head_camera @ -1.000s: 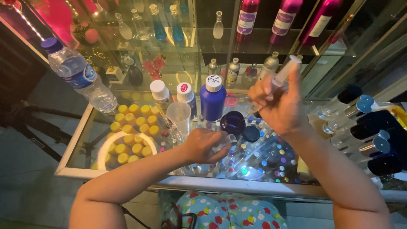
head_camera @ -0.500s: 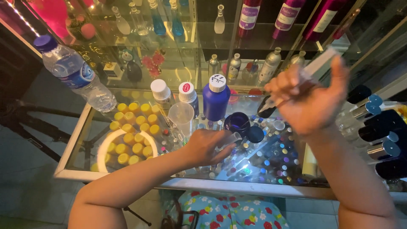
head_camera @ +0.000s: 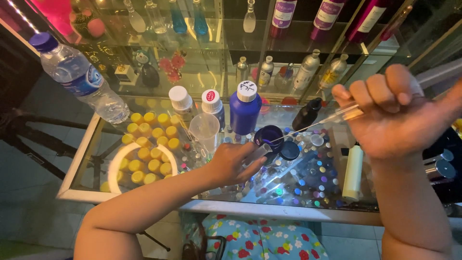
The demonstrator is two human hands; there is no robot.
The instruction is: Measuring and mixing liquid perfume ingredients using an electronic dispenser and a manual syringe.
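Note:
My right hand [head_camera: 392, 113] is raised above the glass table [head_camera: 288, 209], closed around a clear syringe [head_camera: 344, 114] whose long thin needle slants down to the left. My left hand [head_camera: 233, 161] rests on the table and holds a small clear glass vial [head_camera: 257, 154] tilted toward the needle tip. The needle tip sits close to the vial's mouth. Just behind the vial stands a small open dark purple pot [head_camera: 270, 136], with its dark round lid [head_camera: 289, 150] beside it.
A blue bottle with a white cap [head_camera: 245, 108], two white-capped bottles [head_camera: 182, 103], a clear plastic cup [head_camera: 204, 131] and a black bottle [head_camera: 306, 114] stand behind. Several yellow caps [head_camera: 149, 144] lie left, a water bottle [head_camera: 79, 77] far left, a white tube [head_camera: 352, 173] right.
My right hand has swung the syringe from pointing upward to slanting down, bringing the needle toward the vial. My left hand has stayed on the table with the vial.

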